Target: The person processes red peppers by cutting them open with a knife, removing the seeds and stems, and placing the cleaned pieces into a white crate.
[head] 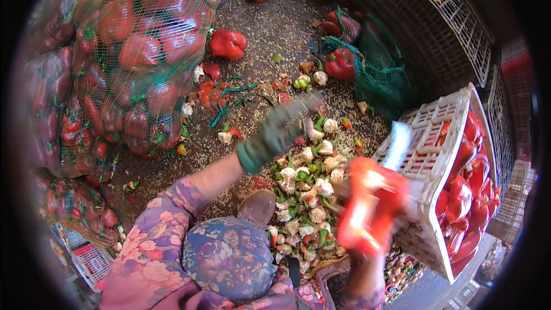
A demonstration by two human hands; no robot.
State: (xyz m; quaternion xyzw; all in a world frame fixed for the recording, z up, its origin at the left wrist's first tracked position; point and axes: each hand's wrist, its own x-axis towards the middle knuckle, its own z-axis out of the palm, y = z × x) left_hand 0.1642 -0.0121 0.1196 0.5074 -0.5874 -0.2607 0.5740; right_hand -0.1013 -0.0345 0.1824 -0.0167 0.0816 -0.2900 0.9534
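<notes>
My left hand (275,133), in a grey-green glove, reaches out over the floor and is blurred by motion. Whether its fingers hold anything is hard to make out. Below and right of it lies a heap of cut pepper cores (316,189) with pale seed clusters and green stems. At the right, my right hand (359,256) has hold of a red bell pepper (374,202), blurred and seemingly opened up, which covers most of the fingers. Just beyond this pepper, a white plastic crate (424,137) leans tilted, with red pepper pieces (467,198) inside.
Green net sacks of red peppers (146,51) stand at the left. A slack green net (381,64) lies at the upper right, below dark crates (430,17). Loose peppers (229,44), green twine (228,101) and scattered seeds cover the floor. My shoe (257,208) borders the heap.
</notes>
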